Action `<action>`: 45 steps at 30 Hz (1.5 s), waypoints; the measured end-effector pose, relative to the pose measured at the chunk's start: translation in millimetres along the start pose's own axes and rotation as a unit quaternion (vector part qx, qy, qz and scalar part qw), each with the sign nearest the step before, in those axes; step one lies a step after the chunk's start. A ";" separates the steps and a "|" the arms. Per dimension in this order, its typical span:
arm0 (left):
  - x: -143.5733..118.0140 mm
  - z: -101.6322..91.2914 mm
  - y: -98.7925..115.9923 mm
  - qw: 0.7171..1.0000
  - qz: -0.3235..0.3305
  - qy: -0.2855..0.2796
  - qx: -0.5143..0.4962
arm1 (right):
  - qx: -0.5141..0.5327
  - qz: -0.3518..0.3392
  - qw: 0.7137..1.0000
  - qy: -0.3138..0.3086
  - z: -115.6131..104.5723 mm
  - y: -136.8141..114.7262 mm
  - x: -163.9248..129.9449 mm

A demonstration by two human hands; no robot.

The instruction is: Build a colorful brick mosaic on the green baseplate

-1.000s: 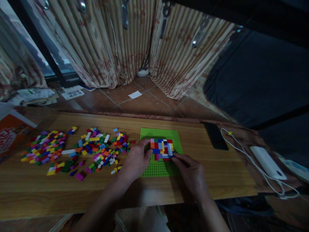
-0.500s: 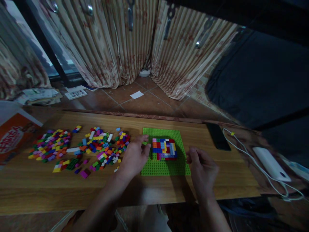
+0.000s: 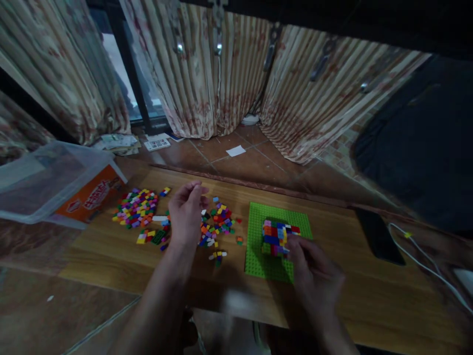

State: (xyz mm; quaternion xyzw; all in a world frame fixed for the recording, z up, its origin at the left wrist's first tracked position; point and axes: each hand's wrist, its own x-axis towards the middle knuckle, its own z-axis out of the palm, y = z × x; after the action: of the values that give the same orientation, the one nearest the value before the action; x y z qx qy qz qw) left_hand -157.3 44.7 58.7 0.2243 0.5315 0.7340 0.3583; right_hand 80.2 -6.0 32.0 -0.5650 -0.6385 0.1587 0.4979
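My left hand (image 3: 185,213) is over the loose bricks, its fingers curled in and the thumb close against them. Anything between those fingertips is too small or hidden to make out. A block built of coloured bricks (image 3: 271,236) sits on the green baseplate (image 3: 254,261). At the right side of this block is my right hand (image 3: 316,271), fingers pinched together. Its fingertips overlap the bricks, and what they may hold is hidden. Loose bricks (image 3: 221,219) lie between my left hand and the baseplate, partly covered by the hand.
A denser brick pile (image 3: 136,207) lies further left, beside a clear plastic tub (image 3: 55,172) with an orange label. A black phone (image 3: 380,236) and a white cable (image 3: 424,259) are at the right. Striped curtains (image 3: 236,74) hang beyond the wooden table (image 3: 221,305).
My left hand has moved left and away from the baseplate, over the loose bricks, its fingers now more curled. My right hand has come in to the brick block. The view has turned left.
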 end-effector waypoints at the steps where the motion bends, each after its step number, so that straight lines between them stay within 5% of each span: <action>1: 0.8 -1.6 0.7 1.000 -0.009 0.005 -0.016 | -0.005 -0.037 0.998 -0.041 7.6 -9.4 6.1; 5: 1.1 -3.8 1.5 0.999 -0.026 0.000 -0.026 | -0.028 -0.122 0.970 -0.207 42.1 -40.2 29.8; 17: 13.0 -30.3 19.6 0.998 -0.053 0.027 -0.029 | -0.073 -0.119 0.947 -0.288 102.7 -20.7 19.0; 22: 22.1 -44.2 20.3 0.999 -0.041 0.020 -0.002 | -0.069 -0.099 0.951 -0.283 105.1 -20.0 19.0; 25: 35.8 -59.8 17.0 0.992 0.005 0.003 0.125 | -0.027 -0.079 0.955 -0.284 102.8 -23.0 16.8; 30: 46.8 -76.7 13.1 0.899 0.058 -0.080 0.427 | 0.003 -0.073 0.945 -0.320 102.6 -28.5 13.3; 36: 38.7 -74.6 14.4 0.837 0.073 -0.153 0.521 | 0.010 -0.082 0.943 -0.324 103.1 -23.7 10.0; 45: 56.2 -100.6 24.8 0.858 0.096 -0.118 0.490 | 0.011 -0.094 0.945 -0.312 99.8 -19.0 7.6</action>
State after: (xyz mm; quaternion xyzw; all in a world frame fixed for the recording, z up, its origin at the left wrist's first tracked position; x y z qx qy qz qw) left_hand -272.0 21.0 45.5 0.5057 0.7520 0.3776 0.1902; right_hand -10.8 30.7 4.8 -0.4192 -0.8104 0.2864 0.2926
